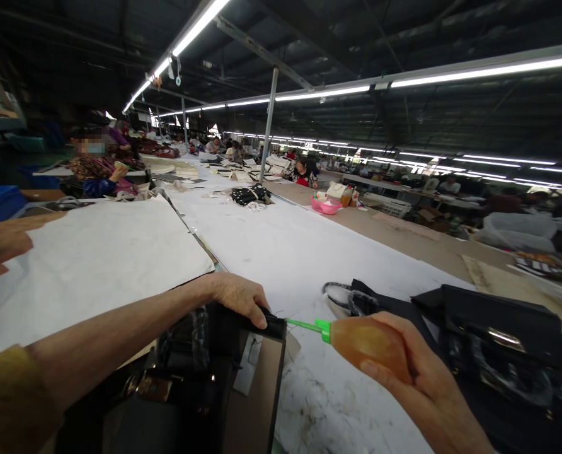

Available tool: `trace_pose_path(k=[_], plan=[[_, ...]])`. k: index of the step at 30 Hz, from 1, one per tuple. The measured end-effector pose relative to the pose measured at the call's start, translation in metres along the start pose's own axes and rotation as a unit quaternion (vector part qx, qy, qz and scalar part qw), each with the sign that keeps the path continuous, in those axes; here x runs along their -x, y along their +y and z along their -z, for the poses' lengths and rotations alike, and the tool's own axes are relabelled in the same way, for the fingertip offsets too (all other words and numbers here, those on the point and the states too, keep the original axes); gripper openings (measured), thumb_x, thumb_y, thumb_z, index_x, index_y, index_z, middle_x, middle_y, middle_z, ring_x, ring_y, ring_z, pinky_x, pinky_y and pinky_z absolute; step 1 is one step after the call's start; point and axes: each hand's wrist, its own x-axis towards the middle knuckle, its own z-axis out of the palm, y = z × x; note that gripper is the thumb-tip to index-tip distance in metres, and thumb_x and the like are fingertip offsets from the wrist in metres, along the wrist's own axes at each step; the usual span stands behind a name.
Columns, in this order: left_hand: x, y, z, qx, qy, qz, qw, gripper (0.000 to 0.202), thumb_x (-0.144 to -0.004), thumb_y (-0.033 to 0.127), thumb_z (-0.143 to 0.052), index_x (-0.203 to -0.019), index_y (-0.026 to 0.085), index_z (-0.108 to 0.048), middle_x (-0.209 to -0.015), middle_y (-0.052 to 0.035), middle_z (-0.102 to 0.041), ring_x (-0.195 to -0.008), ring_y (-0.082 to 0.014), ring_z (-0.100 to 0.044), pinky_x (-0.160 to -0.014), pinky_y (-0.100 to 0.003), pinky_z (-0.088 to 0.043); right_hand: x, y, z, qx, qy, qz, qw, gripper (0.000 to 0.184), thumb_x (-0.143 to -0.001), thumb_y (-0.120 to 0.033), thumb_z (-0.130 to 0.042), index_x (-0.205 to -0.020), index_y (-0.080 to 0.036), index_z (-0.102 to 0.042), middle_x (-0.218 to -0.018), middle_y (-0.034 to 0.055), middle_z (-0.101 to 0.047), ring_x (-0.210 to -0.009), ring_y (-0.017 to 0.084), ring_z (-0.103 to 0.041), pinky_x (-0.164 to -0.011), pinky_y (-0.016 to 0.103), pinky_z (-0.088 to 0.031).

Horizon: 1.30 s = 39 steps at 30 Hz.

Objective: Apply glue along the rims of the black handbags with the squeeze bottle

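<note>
My right hand is wrapped round a squeeze bottle of amber liquid with a green cap and a thin green nozzle. The bottle lies almost level, and its tip points left at the corner of a black handbag. My left hand pinches the bag's top edge, thumb on the near side and fingers mostly hidden behind. Inside the bag a brown lining and a white tag show. Gold-coloured hardware and a plastic-wrapped handle are on the bag's left part.
More black bags with wrapped handles lie at right. White sheeting covers the table, stained near me. Another person's hand is at the left edge. Farther off are a pink basin, a metal post and several seated people.
</note>
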Motion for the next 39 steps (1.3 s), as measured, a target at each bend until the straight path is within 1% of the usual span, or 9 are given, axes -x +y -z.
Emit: trace_pose_path(k=[4,11,18,22,29,31,34,36,39], plan=[[-0.002,-0.003,-0.001,-0.002,0.002,-0.002,1.000,0.028,-0.073,0.035,-0.057,-0.086,0.015,-0.069,-0.065,0.0030,-0.055,-0.064,-0.0122,-0.047,-0.057,-0.020,-0.038,0.001,0.001,-0.001,-0.011,-0.001,-0.007,1.000,0.048,-0.074,-0.047,-0.063,-0.115,-0.025,-0.050,-0.109,0.0039,-0.064,-0.094,0.028,-0.060,-0.074,0.031,-0.051],[-0.003,-0.007,-0.002,0.001,-0.006,-0.002,1.000,0.030,-0.073,0.037,-0.055,-0.085,0.014,-0.069,-0.064,0.0029,-0.055,-0.062,-0.0123,-0.046,-0.057,-0.021,-0.037,0.007,0.007,0.002,-0.008,-0.041,-0.014,0.999,0.050,-0.072,-0.048,-0.067,-0.115,-0.026,-0.051,-0.108,0.0025,-0.062,-0.092,0.024,-0.060,-0.074,0.026,-0.052],[-0.004,-0.010,-0.002,0.008,-0.010,-0.002,1.000,0.030,-0.073,0.038,-0.055,-0.085,0.014,-0.068,-0.065,0.0024,-0.056,-0.062,-0.0126,-0.047,-0.056,-0.022,-0.037,-0.002,0.003,-0.001,0.010,-0.004,0.006,1.000,0.047,-0.074,-0.045,-0.064,-0.114,-0.024,-0.049,-0.097,0.0013,-0.064,-0.080,0.023,-0.061,-0.069,0.031,-0.051],[-0.003,-0.007,-0.002,-0.007,-0.003,0.000,1.000,0.029,-0.073,0.038,-0.055,-0.084,0.014,-0.068,-0.062,0.0031,-0.053,-0.060,-0.0121,-0.045,-0.054,-0.021,-0.036,-0.003,0.002,-0.004,-0.016,-0.007,-0.011,1.000,0.047,-0.075,-0.046,-0.063,-0.114,-0.024,-0.049,-0.095,0.0018,-0.064,-0.077,0.024,-0.061,-0.068,0.032,-0.050],[0.000,-0.002,-0.001,-0.029,0.001,0.014,0.999,0.029,-0.073,0.037,-0.054,-0.085,0.015,-0.069,-0.063,0.0025,-0.055,-0.061,-0.0126,-0.046,-0.055,-0.021,-0.036,0.004,0.000,-0.002,-0.018,-0.029,-0.018,0.999,0.048,-0.071,-0.045,-0.066,-0.112,-0.025,-0.051,-0.098,0.0011,-0.064,-0.084,0.024,-0.060,-0.072,0.030,-0.049],[0.000,-0.002,0.000,-0.033,0.001,0.010,0.999,0.029,-0.073,0.037,-0.054,-0.085,0.015,-0.069,-0.064,0.0025,-0.055,-0.063,-0.0127,-0.046,-0.056,-0.021,-0.037,0.007,-0.004,-0.003,-0.029,-0.029,-0.028,0.999,0.048,-0.070,-0.046,-0.065,-0.111,-0.025,-0.052,-0.098,0.0008,-0.064,-0.085,0.024,-0.060,-0.073,0.030,-0.048],[0.000,-0.001,0.000,-0.047,0.002,0.011,0.999,0.028,-0.074,0.036,-0.055,-0.086,0.014,-0.069,-0.064,0.0024,-0.055,-0.064,-0.0127,-0.046,-0.055,-0.020,-0.036,0.008,-0.007,-0.004,-0.021,-0.019,-0.019,0.999,0.045,-0.071,-0.045,-0.065,-0.110,-0.025,-0.053,-0.096,0.0001,-0.064,-0.084,0.023,-0.059,-0.075,0.031,-0.047],[0.000,0.000,0.001,-0.053,0.003,0.012,0.999,0.029,-0.074,0.036,-0.054,-0.086,0.014,-0.069,-0.064,0.0022,-0.055,-0.063,-0.0125,-0.046,-0.055,-0.020,-0.036,0.006,-0.007,-0.003,-0.010,-0.016,-0.009,1.000,0.045,-0.071,-0.045,-0.065,-0.110,-0.025,-0.052,-0.093,-0.0003,-0.064,-0.081,0.023,-0.059,-0.073,0.032,-0.047],[0.002,0.000,0.001,-0.058,0.004,0.008,0.998,0.029,-0.075,0.036,-0.054,-0.089,0.014,-0.069,-0.067,0.0018,-0.058,-0.064,-0.0124,-0.046,-0.056,-0.020,-0.037,0.001,-0.003,-0.002,-0.011,-0.018,-0.017,1.000,0.047,-0.074,-0.048,-0.063,-0.112,-0.025,-0.049,-0.089,-0.0007,-0.064,-0.076,0.023,-0.060,-0.066,0.031,-0.047]])
